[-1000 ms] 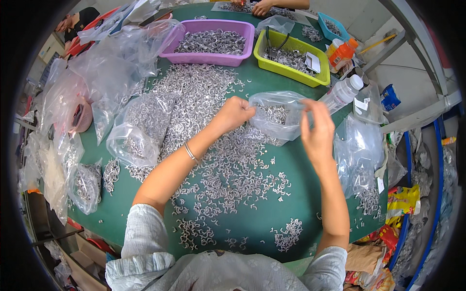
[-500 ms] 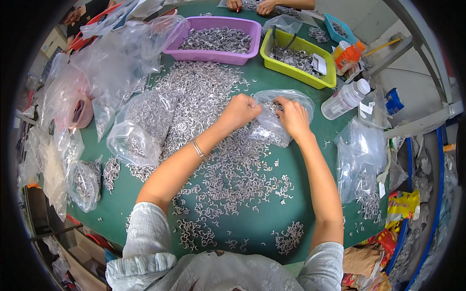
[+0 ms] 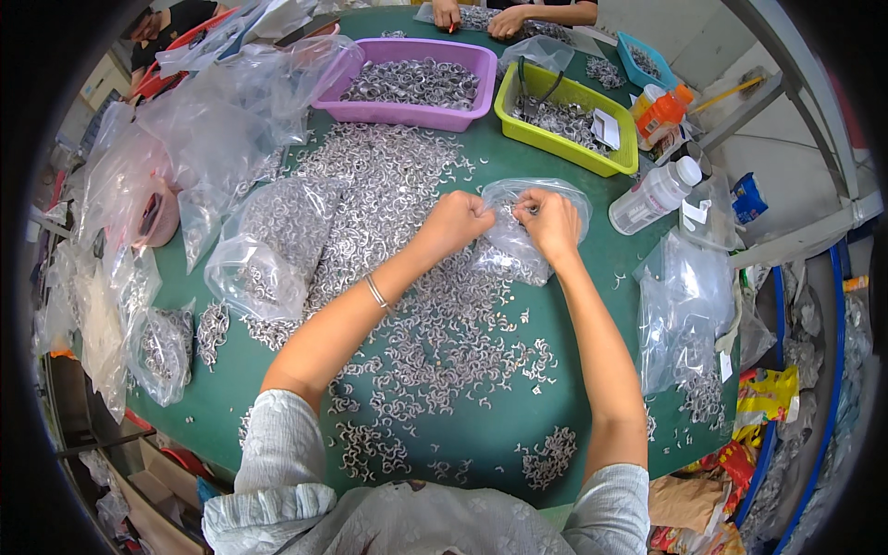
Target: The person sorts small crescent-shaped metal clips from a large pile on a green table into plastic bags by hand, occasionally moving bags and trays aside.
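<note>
- left hand (image 3: 455,225): fingers curled, pinching the near-left edge of a clear plastic bag (image 3: 532,231); thin bracelet (image 3: 376,292) on that forearm
- right hand (image 3: 549,222): fingertips pressed together on the same bag's top edge, just beside the left hand; the two hands nearly touch
- clear plastic bag: lies on the green table (image 3: 606,277), centre-right, partly filled with small metal clips; its mouth is bunched between the two hands; can't tell if it's sealed
- loose metal clips (image 3: 407,231): wide spread under and around both forearms, thickest left of the bag; small separate heaps near the table's near edge
- filled clear bags (image 3: 268,245): left of the left forearm, resting on the clip pile; more bags (image 3: 162,347) at the far-left table edge
- purple tray (image 3: 412,81): far side, full of clips; yellow-green tray (image 3: 569,116) just beside it on the right, holding clips, a dark looped tool and a white tag
- white bottle (image 3: 655,196): lying tilted right of the bag, near but apart; orange-capped bottle (image 3: 664,109) behind it
- empty-looking clear bags (image 3: 684,305): right table edge, some clips inside the lower one
- another person's hands (image 3: 476,17): at the far edge of the table, well apart from the work
</note>
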`<state>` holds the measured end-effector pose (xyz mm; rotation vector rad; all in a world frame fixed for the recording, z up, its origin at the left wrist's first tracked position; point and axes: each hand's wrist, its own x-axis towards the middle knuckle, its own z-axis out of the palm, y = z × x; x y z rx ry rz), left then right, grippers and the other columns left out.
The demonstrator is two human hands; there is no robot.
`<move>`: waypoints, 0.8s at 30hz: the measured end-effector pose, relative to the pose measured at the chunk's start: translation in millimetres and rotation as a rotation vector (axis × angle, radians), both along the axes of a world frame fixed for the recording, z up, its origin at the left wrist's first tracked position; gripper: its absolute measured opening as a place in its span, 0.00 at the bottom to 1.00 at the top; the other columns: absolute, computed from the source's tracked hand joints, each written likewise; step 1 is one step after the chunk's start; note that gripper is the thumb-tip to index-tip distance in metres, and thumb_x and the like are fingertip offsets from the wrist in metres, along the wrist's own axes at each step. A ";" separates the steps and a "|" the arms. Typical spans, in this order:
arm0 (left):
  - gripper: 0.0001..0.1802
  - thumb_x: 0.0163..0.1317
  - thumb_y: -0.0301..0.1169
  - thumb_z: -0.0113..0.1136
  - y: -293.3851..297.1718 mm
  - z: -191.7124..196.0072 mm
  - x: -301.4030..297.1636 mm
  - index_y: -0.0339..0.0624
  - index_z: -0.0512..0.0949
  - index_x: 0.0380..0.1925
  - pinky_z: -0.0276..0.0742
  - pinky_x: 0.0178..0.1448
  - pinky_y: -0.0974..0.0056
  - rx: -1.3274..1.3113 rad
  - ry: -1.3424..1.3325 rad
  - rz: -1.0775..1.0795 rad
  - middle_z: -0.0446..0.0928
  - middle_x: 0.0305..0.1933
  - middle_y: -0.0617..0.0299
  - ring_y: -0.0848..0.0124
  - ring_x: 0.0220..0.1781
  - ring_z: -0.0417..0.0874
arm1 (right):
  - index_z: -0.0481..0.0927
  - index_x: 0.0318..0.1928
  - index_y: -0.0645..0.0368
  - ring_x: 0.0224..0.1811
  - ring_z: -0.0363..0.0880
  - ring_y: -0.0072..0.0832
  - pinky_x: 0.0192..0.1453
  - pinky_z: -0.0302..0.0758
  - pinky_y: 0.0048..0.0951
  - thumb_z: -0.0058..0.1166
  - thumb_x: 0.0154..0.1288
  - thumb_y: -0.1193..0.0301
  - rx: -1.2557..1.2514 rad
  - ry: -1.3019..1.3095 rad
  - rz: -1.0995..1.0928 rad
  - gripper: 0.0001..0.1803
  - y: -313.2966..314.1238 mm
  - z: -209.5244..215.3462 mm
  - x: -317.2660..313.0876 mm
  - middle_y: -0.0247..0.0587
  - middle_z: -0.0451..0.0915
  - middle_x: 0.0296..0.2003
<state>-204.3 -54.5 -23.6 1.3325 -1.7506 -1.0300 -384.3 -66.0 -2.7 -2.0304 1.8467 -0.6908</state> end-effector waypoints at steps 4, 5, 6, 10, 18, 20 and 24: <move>0.17 0.59 0.33 0.59 0.8 0.2 0.2 0.32 0.74 0.17 0.63 0.23 0.68 -0.003 -0.009 -0.002 0.68 0.14 0.69 0.82 0.19 0.63 | 0.85 0.35 0.50 0.35 0.83 0.39 0.38 0.77 0.37 0.64 0.51 0.70 -0.004 -0.020 -0.021 0.08 0.4 -3.6 -0.3 0.34 0.85 0.32; 0.17 0.59 0.33 0.59 0.9 0.6 0.1 0.32 0.74 0.17 0.63 0.23 0.68 -0.004 -0.020 -0.001 0.67 0.14 0.69 0.82 0.19 0.63 | 0.85 0.35 0.50 0.35 0.83 0.39 0.38 0.77 0.37 0.64 0.51 0.70 -0.014 -0.031 -0.023 0.09 0.5 -5.8 -0.8 0.34 0.85 0.32; 0.17 0.59 0.33 0.59 0.9 -0.8 0.4 0.32 0.74 0.17 0.63 0.23 0.68 -0.003 -0.013 0.003 0.67 0.14 0.69 0.82 0.19 0.63 | 0.85 0.35 0.50 0.35 0.83 0.39 0.38 0.77 0.37 0.63 0.51 0.70 -0.023 -0.043 -0.024 0.09 0.8 -6.2 -0.2 0.34 0.85 0.32; 0.16 0.59 0.32 0.58 1.5 -1.7 -0.4 0.32 0.74 0.17 0.62 0.23 0.69 -0.002 -0.006 0.002 0.66 0.14 0.70 0.83 0.19 0.62 | 0.85 0.36 0.51 0.34 0.84 0.36 0.39 0.76 0.35 0.66 0.50 0.69 -0.021 -0.019 -0.037 0.10 1.0 -5.4 0.9 0.31 0.85 0.31; 0.14 0.59 0.32 0.58 1.4 -4.5 0.0 0.32 0.75 0.19 0.60 0.22 0.70 0.032 0.019 -0.009 0.66 0.14 0.71 0.83 0.20 0.62 | 0.85 0.36 0.52 0.34 0.84 0.35 0.39 0.76 0.35 0.67 0.49 0.67 -0.047 -0.033 -0.016 0.11 -0.4 -7.0 1.3 0.32 0.85 0.32; 0.14 0.59 0.32 0.58 1.8 -5.4 0.0 0.32 0.75 0.19 0.60 0.22 0.70 0.036 0.026 -0.003 0.66 0.15 0.71 0.83 0.20 0.61 | 0.85 0.36 0.52 0.34 0.84 0.35 0.38 0.76 0.34 0.67 0.49 0.67 -0.028 -0.024 -0.012 0.12 -1.5 -6.8 2.2 0.32 0.86 0.32; 0.14 0.59 0.32 0.58 2.5 -5.5 0.4 0.33 0.75 0.19 0.60 0.23 0.70 0.027 0.016 -0.002 0.66 0.15 0.71 0.83 0.20 0.62 | 0.85 0.36 0.53 0.34 0.84 0.35 0.38 0.76 0.33 0.68 0.49 0.66 -0.004 -0.034 -0.029 0.12 1.7 -2.4 5.3 0.33 0.86 0.31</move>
